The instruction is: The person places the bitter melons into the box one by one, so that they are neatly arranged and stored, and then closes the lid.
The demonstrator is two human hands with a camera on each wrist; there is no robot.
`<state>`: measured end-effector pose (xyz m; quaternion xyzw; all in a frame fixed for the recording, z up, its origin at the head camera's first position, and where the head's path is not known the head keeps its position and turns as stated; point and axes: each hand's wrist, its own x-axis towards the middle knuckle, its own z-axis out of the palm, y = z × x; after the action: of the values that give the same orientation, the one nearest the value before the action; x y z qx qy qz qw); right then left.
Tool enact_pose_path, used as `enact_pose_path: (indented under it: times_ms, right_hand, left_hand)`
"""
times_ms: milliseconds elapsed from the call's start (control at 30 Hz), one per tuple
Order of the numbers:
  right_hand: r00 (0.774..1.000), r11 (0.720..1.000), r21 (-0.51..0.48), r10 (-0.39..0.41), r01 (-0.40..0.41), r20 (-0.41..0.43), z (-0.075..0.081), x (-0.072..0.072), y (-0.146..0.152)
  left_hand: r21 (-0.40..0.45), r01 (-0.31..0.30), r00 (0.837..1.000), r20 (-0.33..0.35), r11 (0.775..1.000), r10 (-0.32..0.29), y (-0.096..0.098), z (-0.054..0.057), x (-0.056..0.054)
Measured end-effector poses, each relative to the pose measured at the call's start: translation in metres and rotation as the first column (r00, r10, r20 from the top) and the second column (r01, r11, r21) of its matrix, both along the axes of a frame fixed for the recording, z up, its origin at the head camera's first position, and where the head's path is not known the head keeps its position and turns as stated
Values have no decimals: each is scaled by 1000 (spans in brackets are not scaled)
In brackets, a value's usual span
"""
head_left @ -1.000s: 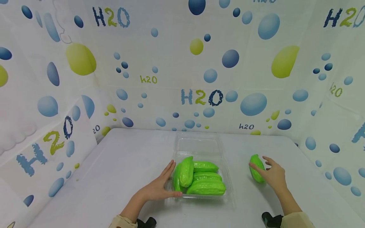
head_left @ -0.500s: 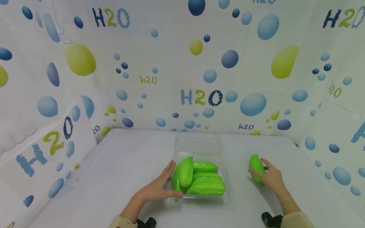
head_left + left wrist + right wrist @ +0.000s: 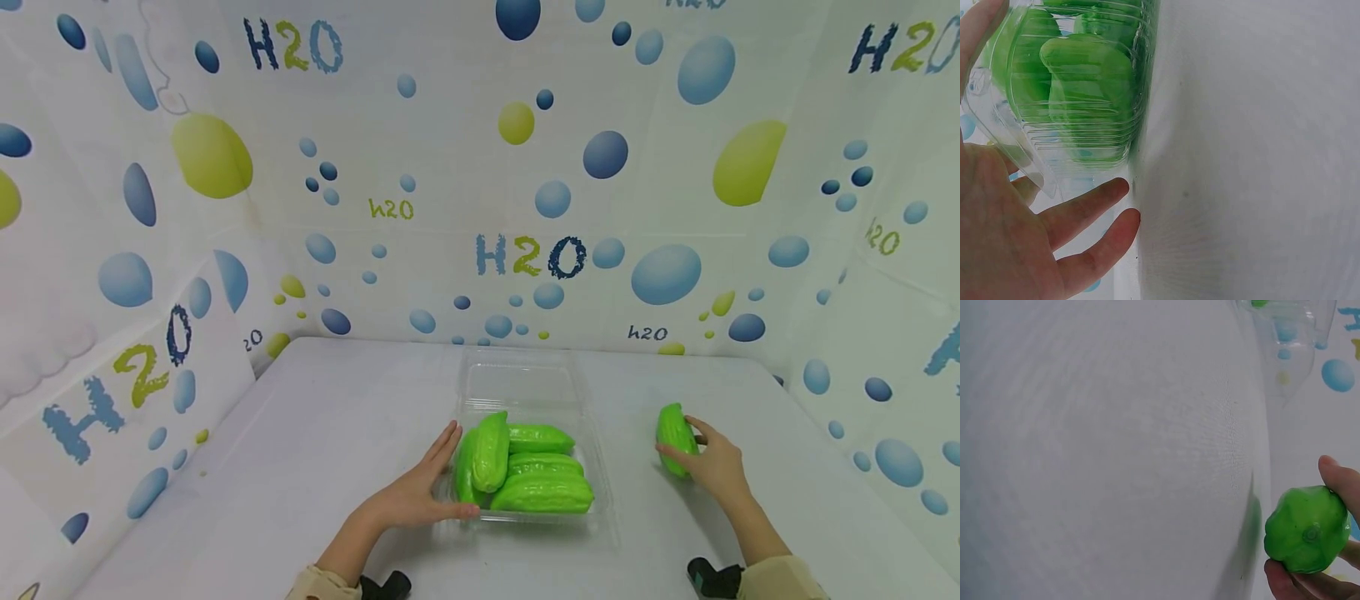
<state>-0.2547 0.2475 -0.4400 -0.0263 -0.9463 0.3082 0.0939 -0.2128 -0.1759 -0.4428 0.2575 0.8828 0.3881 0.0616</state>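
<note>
Several ridged bright green gourds (image 3: pixel 542 493) lie in a clear plastic clamshell box (image 3: pixel 525 517), its lid (image 3: pixel 521 379) folded back on the table. My left hand (image 3: pixel 408 496) rests against the box's left side, fingers straight and thumb along the front edge. In the left wrist view the box wall (image 3: pixel 1085 134) shows ridged plastic beside that hand (image 3: pixel 1016 219). To the right, my right hand (image 3: pixel 716 462) pinches a single green gourd (image 3: pixel 673 437) between thumb and fingers. The right wrist view shows this gourd's (image 3: pixel 1310 531) blunt end; whether it touches the table I cannot tell.
A white cloth-covered table (image 3: pixel 337 400) lies under everything. Behind and at both sides hangs a white curtain (image 3: pixel 450 150) printed with blue and green bubbles and H2O lettering. Dark wrist mounts (image 3: pixel 386 586) sit at both sleeves.
My right hand's fingers have closed around the lone gourd, which has since shifted slightly. The left hand and the box have stayed in place.
</note>
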Motion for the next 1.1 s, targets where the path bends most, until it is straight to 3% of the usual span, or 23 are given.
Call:
enact_pose_path:
  times_ms: [700,1100]
  right_hand:
    - [999,998,-56,-19,17,-35,15,6,-1]
    - [993,997,-68,11,-20,-120,23,8,-12]
  left_hand:
    - [2,2,1000,5,1000,-2,0,0,0]
    - [4,-4,1000,3,1000,4,0,1,1]
